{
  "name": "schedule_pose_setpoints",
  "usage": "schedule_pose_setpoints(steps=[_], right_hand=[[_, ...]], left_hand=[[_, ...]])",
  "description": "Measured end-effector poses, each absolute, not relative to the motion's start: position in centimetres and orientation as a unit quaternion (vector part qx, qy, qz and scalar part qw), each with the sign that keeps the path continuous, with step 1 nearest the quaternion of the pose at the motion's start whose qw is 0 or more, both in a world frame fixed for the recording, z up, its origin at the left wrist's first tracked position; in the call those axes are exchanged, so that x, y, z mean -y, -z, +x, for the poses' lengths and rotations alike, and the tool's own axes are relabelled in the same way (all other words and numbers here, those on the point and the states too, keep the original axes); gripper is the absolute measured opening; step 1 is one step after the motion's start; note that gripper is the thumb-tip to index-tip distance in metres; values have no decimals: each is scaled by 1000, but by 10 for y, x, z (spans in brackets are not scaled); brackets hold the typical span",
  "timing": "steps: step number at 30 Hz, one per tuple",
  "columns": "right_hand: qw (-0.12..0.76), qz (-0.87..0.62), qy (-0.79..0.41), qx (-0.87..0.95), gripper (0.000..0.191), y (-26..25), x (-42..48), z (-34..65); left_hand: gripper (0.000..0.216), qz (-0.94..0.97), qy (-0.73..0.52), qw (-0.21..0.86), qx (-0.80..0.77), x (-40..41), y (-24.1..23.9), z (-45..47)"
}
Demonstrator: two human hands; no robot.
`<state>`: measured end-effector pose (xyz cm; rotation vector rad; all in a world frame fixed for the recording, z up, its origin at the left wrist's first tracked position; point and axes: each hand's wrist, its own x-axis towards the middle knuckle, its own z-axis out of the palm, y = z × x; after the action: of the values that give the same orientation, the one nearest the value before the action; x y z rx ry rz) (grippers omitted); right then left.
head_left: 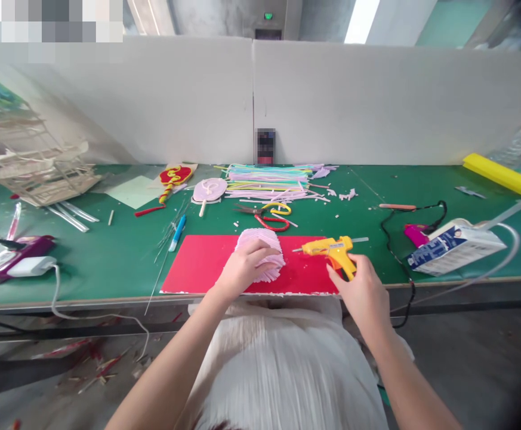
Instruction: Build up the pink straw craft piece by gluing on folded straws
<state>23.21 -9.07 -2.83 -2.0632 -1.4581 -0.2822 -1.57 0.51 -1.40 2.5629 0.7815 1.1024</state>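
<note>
The left hand (pixel 243 266) is touching a round, pale pink, stripy piece (pixel 264 235), which is lying on a flat red board (pixel 197 260); I can't tell if it is pinching. The right hand (pixel 368 292) is gripping a yellow plastic glue gun (pixel 332 246) by its handle (pixel 347 264).

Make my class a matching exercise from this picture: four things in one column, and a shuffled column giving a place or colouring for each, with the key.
Things:
1. Glue gun
2. Scissors
3. Pink piece
4. Box

Places and colours:
A. Partly covered by the left hand
B. Blue and white, on the table
C. One red handle, one yellow
D. At the right hand

Right pairs: 1-D, 2-C, 3-A, 4-B
</note>
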Motion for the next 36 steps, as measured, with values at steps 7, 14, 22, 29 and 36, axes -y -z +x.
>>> schedule_pose_setpoints(steps=[7,14,22,29,36], right_hand=[[266,-811,131,504,41,41,52,272],[378,-695,142,595,26,30,56,237],[414,-574,-70,703,22,17,72,167],[394,-565,-53,723,18,23,72,159],[403,-569,-22,716,18,23,69,158]], left_hand=[[31,861,-321,41,-391,25,17,-41],[51,866,-231,28,-443,51,36,-46],[54,874,-189,-9,-448,54,34,-40],[51,875,-178,-30,-449,57,34,-40],[49,873,-182,-19,-452,57,33,-38]])
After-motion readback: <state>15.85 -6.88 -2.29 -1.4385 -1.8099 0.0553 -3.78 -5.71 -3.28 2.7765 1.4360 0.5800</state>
